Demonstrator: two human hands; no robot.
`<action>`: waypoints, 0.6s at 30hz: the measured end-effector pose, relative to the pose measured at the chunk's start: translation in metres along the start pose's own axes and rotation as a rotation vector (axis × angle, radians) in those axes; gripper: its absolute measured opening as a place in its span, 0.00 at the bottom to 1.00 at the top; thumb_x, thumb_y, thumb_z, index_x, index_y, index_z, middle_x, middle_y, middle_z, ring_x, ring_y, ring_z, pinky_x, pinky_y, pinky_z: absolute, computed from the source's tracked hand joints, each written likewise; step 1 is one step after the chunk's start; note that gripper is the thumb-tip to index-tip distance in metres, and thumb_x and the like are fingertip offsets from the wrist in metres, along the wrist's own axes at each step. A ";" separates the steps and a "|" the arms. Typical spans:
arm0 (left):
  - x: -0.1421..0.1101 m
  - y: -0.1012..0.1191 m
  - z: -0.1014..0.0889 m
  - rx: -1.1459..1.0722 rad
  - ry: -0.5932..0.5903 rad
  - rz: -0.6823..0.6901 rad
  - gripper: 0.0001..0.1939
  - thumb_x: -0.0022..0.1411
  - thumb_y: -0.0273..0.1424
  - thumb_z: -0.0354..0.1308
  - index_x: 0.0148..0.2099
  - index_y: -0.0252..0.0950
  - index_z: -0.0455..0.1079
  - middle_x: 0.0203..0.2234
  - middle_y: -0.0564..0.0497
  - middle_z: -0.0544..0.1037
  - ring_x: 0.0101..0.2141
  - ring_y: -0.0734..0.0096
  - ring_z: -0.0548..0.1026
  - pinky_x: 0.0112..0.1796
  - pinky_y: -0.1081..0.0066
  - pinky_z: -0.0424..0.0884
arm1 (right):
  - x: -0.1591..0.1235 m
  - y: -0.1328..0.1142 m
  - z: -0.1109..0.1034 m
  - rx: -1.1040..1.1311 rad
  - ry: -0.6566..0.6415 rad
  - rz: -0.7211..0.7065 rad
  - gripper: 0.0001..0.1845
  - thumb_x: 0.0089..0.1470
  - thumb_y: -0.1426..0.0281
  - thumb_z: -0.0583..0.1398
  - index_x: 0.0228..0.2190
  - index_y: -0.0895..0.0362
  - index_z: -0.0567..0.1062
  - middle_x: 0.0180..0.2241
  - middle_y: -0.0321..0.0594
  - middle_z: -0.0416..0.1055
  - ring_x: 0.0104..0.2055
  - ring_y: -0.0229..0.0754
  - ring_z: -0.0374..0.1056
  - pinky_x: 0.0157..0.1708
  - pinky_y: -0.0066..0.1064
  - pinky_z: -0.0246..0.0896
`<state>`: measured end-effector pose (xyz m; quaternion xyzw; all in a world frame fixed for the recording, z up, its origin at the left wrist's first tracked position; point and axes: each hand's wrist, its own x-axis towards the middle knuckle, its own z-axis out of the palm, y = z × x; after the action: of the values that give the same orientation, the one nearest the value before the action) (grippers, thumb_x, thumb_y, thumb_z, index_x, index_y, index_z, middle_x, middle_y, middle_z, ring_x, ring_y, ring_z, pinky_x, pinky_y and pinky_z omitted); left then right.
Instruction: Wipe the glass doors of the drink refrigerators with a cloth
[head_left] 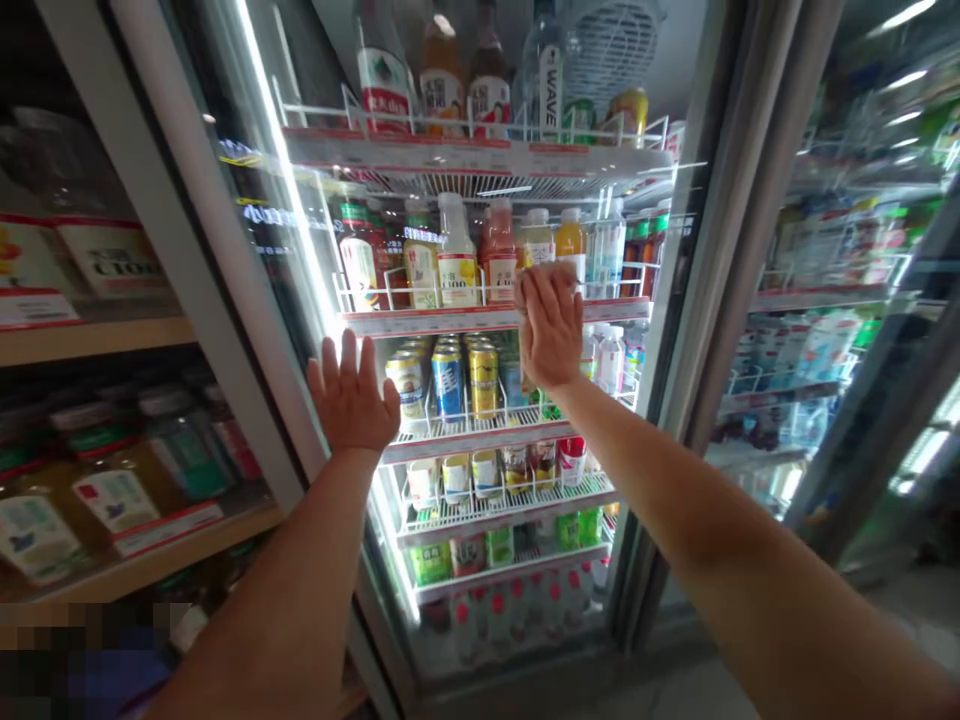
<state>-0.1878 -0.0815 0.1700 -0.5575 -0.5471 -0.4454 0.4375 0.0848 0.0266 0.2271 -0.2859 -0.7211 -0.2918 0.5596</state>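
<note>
My left hand (352, 395) is flat with its fingers spread, at the left side of the glass cooler door (517, 655); nothing is in it. Higher up and to the right, my right hand (553, 325) is pressed toward the glass with its fingers bent over what looks like a crumpled pinkish-brown cloth (559, 272). Most of the cloth is hidden under the palm. Through the glass, juice bottles (457, 265) stand behind the right hand's shelf rail, and drink cans (448, 382) stand in rows between the two hands.
A wooden shelf (135, 340) with large bottles (112, 470) stands close on the left. The metal door frame (739, 220) runs down the right, and beyond it is another glass-fronted cooler (802, 350) with drinks. Tall bottles (382, 75) fill the top shelf.
</note>
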 end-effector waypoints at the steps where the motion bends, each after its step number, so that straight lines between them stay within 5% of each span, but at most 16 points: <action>1: 0.000 0.000 0.000 0.025 0.011 0.017 0.35 0.69 0.37 0.48 0.75 0.34 0.48 0.72 0.42 0.49 0.72 0.51 0.40 0.69 0.46 0.35 | -0.001 -0.011 0.006 0.002 0.036 0.042 0.36 0.68 0.70 0.45 0.72 0.52 0.38 0.72 0.39 0.48 0.75 0.55 0.37 0.73 0.61 0.34; 4: 0.000 -0.002 0.001 0.069 0.041 0.054 0.35 0.70 0.36 0.48 0.75 0.33 0.47 0.72 0.41 0.50 0.72 0.51 0.41 0.69 0.46 0.38 | -0.006 -0.033 0.019 0.058 -0.085 -0.312 0.38 0.69 0.69 0.47 0.72 0.49 0.34 0.72 0.35 0.50 0.75 0.51 0.40 0.74 0.54 0.35; 7: 0.000 -0.003 0.001 0.071 0.056 0.081 0.35 0.70 0.36 0.48 0.75 0.32 0.47 0.72 0.39 0.50 0.72 0.50 0.42 0.69 0.45 0.40 | -0.009 -0.028 0.018 0.073 -0.230 -0.688 0.37 0.69 0.69 0.48 0.72 0.46 0.37 0.72 0.28 0.49 0.74 0.44 0.46 0.75 0.45 0.35; 9: 0.000 -0.003 0.001 0.066 0.050 0.076 0.35 0.70 0.36 0.48 0.75 0.33 0.46 0.72 0.40 0.49 0.72 0.50 0.41 0.69 0.44 0.40 | -0.008 -0.013 0.012 0.034 -0.186 -0.636 0.36 0.69 0.69 0.47 0.72 0.45 0.38 0.72 0.27 0.49 0.73 0.44 0.47 0.75 0.46 0.33; 13: 0.000 -0.003 0.001 0.039 0.033 0.050 0.36 0.69 0.37 0.48 0.75 0.34 0.47 0.72 0.42 0.49 0.72 0.50 0.41 0.69 0.44 0.39 | -0.011 0.024 -0.004 -0.071 0.005 -0.136 0.34 0.69 0.69 0.47 0.72 0.51 0.44 0.71 0.36 0.51 0.74 0.52 0.42 0.74 0.56 0.34; 18: 0.000 -0.002 0.000 -0.005 0.021 0.011 0.35 0.69 0.38 0.48 0.74 0.34 0.49 0.72 0.42 0.50 0.72 0.49 0.41 0.69 0.44 0.37 | -0.021 0.069 -0.022 -0.032 -0.246 -0.350 0.30 0.67 0.67 0.50 0.69 0.43 0.56 0.69 0.31 0.58 0.73 0.49 0.49 0.74 0.52 0.37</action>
<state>-0.1894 -0.0812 0.1700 -0.5570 -0.5385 -0.4500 0.4442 0.1538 0.0546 0.2184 -0.1985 -0.8180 -0.3587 0.4035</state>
